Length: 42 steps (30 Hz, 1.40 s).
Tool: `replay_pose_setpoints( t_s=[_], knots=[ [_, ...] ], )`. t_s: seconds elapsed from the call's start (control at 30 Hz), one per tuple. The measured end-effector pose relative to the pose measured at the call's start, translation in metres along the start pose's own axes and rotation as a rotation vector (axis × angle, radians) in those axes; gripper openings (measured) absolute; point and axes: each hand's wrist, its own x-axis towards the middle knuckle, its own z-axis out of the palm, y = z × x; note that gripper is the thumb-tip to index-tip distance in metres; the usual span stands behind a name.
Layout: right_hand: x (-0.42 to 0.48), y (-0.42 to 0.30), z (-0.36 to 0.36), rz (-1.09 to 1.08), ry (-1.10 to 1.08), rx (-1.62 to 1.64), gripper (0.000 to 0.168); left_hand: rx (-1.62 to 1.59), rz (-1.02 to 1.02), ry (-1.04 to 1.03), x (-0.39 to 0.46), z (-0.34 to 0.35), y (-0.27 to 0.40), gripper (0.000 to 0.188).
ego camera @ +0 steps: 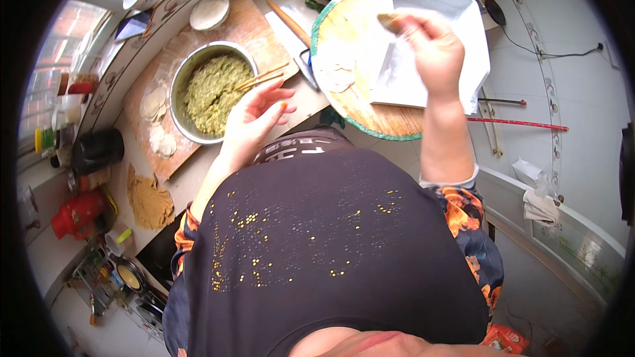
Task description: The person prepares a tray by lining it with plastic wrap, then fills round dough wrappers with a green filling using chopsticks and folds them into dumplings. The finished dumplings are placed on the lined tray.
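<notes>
Raised over a white foam box (474,49), my right hand (439,54) pinches a small brownish-green dumpling (389,23) between thumb and fingers. The box rests on a round wooden board (364,119) with a green rim. Dough wrappers (340,77) lie on that board, partly washed out by glare. My left hand (258,114) is empty, its fingers apart, beside a metal bowl (174,104) of green minced filling (213,91). A pair of chopsticks (260,79) leans across the bowl's rim, just beyond my left fingers.
Under the bowl is a floured wooden board (171,153) with more wrappers (155,104) and a round white dish (210,12). A wooden rolling pin (290,25) lies between the boards. A red thermos (82,214) and a brown cloth (149,201) are at left.
</notes>
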Motion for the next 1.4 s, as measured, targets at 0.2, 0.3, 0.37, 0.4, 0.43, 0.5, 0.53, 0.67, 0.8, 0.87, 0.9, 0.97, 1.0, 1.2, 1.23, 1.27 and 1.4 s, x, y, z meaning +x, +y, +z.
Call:
replay_pose_setpoints(
  t_s=[0.2,0.3,0.37,0.4,0.43,0.5,0.53,0.67,0.8,0.87,0.9,0.97,1.0,1.2,1.23,1.27,1.4],
  knots=[
    [0.086,0.122,-0.087,0.059,-0.042,-0.714,0.018,0.086,-0.052,0.073,-0.003,0.0,-0.006,0.034],
    [0.106,0.161,-0.076,0.168,-0.189,-0.918,0.021,0.122,-0.06,0.128,-0.007,-0.003,-0.012,0.033],
    [0.116,0.184,-0.067,0.142,-0.214,-0.969,0.021,0.138,-0.083,0.165,-0.012,0.0,-0.009,0.033],
    [0.12,0.189,-0.062,0.128,-0.228,-0.997,0.021,0.126,-0.093,0.185,-0.015,0.001,-0.009,0.032],
    [0.123,0.194,-0.058,0.131,-0.233,-0.985,0.021,0.129,-0.095,0.192,-0.016,0.002,-0.01,0.032],
    [0.127,0.203,-0.053,0.138,-0.244,-0.961,0.021,0.135,-0.101,0.207,-0.017,0.003,-0.01,0.031],
    [0.128,0.211,-0.051,0.166,-0.271,-0.934,0.021,0.134,-0.109,0.207,-0.018,0.001,-0.012,0.031],
    [0.124,0.223,-0.049,0.242,-0.318,-0.855,0.022,0.121,-0.139,0.202,-0.016,-0.001,-0.016,0.031],
    [0.119,0.22,-0.058,0.137,-0.183,-0.829,0.026,0.12,-0.149,0.194,-0.013,0.002,-0.013,0.031],
    [0.117,0.213,-0.068,0.194,-0.18,-0.837,0.027,0.113,-0.154,0.181,-0.01,0.001,-0.014,0.031],
    [0.116,0.209,-0.072,0.224,-0.174,-0.841,0.028,0.113,-0.158,0.171,-0.007,0.0,-0.015,0.032],
    [0.111,0.207,-0.073,0.243,-0.193,-0.902,0.029,0.114,-0.164,0.147,-0.006,-0.002,-0.017,0.032],
    [0.11,0.208,-0.07,0.232,-0.212,-0.922,0.029,0.123,-0.165,0.139,-0.005,-0.001,-0.016,0.032],
    [0.111,0.214,-0.049,0.247,-0.238,-0.887,0.026,0.155,-0.188,0.134,-0.007,-0.002,-0.02,0.031],
    [0.111,0.216,-0.05,0.262,-0.219,-0.888,0.025,0.156,-0.193,0.142,-0.009,-0.004,-0.021,0.031],
    [0.113,0.218,-0.053,0.277,-0.2,-0.889,0.023,0.168,-0.188,0.148,-0.01,-0.004,-0.022,0.031],
    [0.113,0.212,-0.065,0.23,-0.125,-0.926,0.019,0.16,-0.194,0.183,-0.017,-0.006,-0.02,0.031]
  ],
)
